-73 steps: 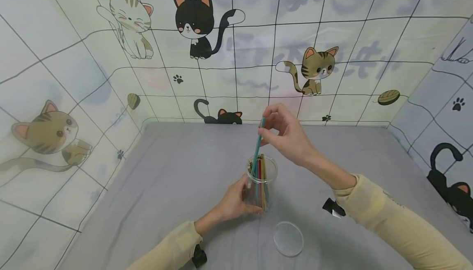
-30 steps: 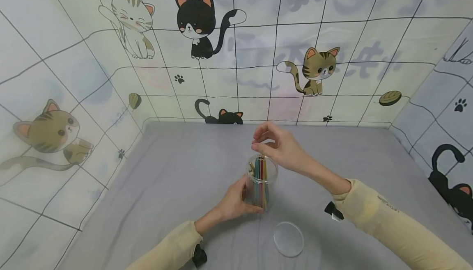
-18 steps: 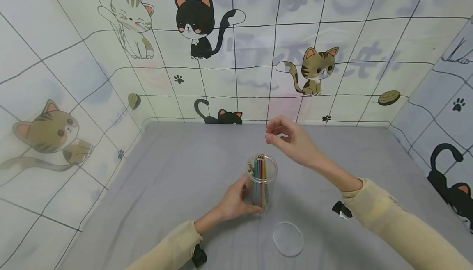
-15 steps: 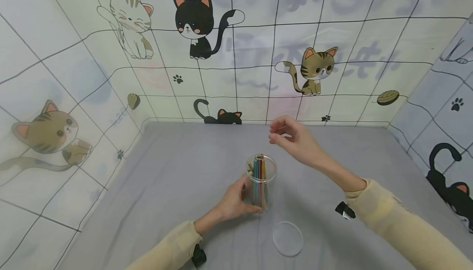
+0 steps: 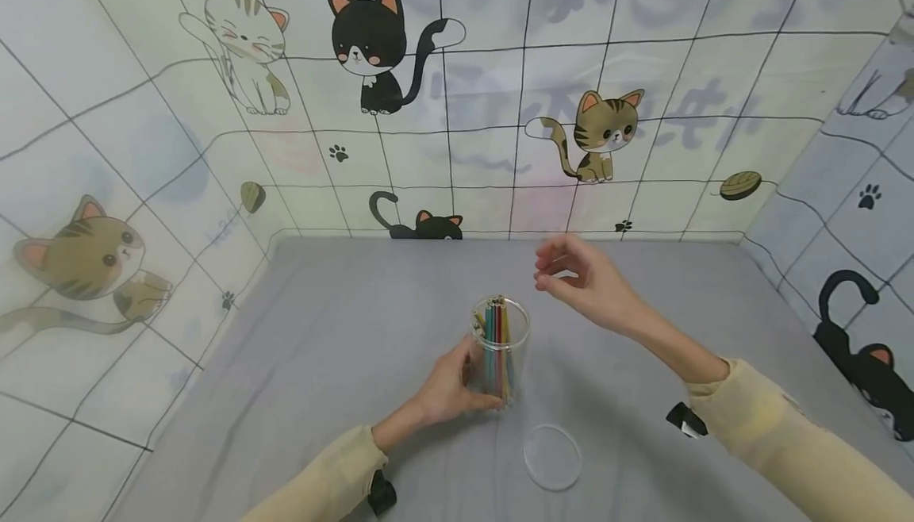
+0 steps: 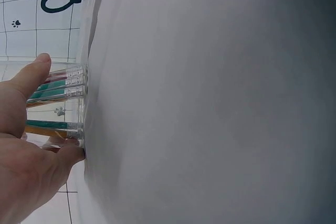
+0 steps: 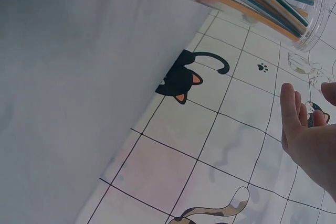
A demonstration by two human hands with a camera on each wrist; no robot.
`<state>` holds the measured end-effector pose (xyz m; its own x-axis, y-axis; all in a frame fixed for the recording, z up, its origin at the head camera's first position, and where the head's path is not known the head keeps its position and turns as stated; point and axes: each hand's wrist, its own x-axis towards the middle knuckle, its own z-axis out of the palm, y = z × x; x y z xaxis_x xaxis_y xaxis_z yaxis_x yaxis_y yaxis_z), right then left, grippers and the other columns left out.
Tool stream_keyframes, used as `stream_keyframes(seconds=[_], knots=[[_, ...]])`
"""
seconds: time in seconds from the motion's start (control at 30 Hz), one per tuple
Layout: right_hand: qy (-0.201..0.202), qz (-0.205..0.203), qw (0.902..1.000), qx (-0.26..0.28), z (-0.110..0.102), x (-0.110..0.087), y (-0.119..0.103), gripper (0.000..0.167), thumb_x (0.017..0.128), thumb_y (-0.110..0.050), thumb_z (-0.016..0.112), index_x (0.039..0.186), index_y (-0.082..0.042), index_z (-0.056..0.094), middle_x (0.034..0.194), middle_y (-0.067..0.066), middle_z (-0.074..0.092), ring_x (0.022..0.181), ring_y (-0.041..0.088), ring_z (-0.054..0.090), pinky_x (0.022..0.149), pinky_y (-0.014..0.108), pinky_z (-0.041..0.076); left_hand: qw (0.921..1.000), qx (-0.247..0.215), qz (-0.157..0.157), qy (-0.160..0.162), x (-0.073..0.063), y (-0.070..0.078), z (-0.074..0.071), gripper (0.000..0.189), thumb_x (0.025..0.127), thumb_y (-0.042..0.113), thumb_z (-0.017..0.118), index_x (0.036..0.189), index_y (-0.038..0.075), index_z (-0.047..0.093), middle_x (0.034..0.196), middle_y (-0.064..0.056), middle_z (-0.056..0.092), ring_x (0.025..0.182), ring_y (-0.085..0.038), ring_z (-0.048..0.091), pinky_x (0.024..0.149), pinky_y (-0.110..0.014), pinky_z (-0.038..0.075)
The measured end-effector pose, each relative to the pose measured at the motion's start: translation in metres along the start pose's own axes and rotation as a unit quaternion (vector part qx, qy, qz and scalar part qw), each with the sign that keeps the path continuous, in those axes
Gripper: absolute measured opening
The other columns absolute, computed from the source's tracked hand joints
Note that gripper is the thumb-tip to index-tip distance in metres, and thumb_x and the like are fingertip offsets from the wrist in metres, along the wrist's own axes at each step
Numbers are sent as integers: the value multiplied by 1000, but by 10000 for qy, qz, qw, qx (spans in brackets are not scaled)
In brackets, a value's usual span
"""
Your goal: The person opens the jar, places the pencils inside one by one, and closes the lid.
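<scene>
A clear jar (image 5: 522, 347) stands upright on the table, holding several thin coloured pencils (image 5: 497, 328) in teal, red and yellow. My left hand (image 5: 451, 387) grips the jar low on its left side; in the left wrist view its thumb and fingers (image 6: 73, 153) wrap the wall close to the base. Up and to the right of the rim, my right hand (image 5: 589, 288) hovers with nothing in it, fingers loosely bent and apart from the thumb. The right wrist view shows that hand beside the jar mouth, with the pencil ends inside the rim (image 7: 317, 24).
A round clear lid (image 5: 553, 458) lies flat on the grey cloth (image 5: 343, 324) in front of the jar. Behind and at both sides rise white fabric walls (image 5: 485, 157) printed with cats and grid lines.
The right hand has lowered a teal pencil into the jar and let it go. It has since moved off to the right. The left hand has kept its grip on the jar.
</scene>
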<state>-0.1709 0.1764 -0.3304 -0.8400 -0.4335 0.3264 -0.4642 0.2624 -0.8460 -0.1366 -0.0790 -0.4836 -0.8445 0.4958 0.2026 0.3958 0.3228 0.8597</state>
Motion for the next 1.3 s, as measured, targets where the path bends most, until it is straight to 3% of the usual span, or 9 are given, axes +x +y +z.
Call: stream_keyframes(seconds=[0.43,0.63,0.87,1.07,1.23,1.3], knots=[[-351,165,9992,-22,9,-37,14,34,90,6,70,119,1,54,111,13,59,101,30,64,86,31,56,10000,49,-84,0,0,1,-2,73,68,14,95,123,14,48,114,-1,59,122,-22,54,99,-45,47],[-441,91,9990,-1,13,-52,19,35,88,7,72,117,-1,55,110,14,59,99,31,65,85,33,56,9999,-47,-140,-74,-1,2,-2,81,69,14,94,133,13,45,123,-5,58,129,-25,50,102,-47,44],[-589,183,9981,-18,17,-69,27,40,87,5,74,121,-2,56,111,11,59,98,23,65,85,35,56,9998,-79,-160,-99,-1,1,-1,89,69,15,94,141,12,41,128,-8,57,131,-27,48,104,-47,42],[-760,-203,9969,23,22,-83,38,42,84,9,75,120,-2,57,109,10,59,95,22,64,83,40,57,9998,-45,-142,-97,-1,3,0,88,68,14,94,139,11,42,126,-9,58,130,-28,49,104,-46,42],[-1099,-679,9892,-692,28,-96,45,46,80,3,81,119,-5,58,109,5,60,93,22,64,79,39,58,9999,-33,-142,-88,-1,4,0,92,69,14,94,143,12,40,125,-8,58,130,-28,49,103,-47,42],[-1336,-681,9827,-1085,32,-101,46,48,79,-5,84,120,-7,58,112,4,60,95,23,64,79,38,57,9998,-53,-157,-95,0,4,0,95,69,14,94,145,13,38,125,-7,58,130,-27,49,104,-47,42]])
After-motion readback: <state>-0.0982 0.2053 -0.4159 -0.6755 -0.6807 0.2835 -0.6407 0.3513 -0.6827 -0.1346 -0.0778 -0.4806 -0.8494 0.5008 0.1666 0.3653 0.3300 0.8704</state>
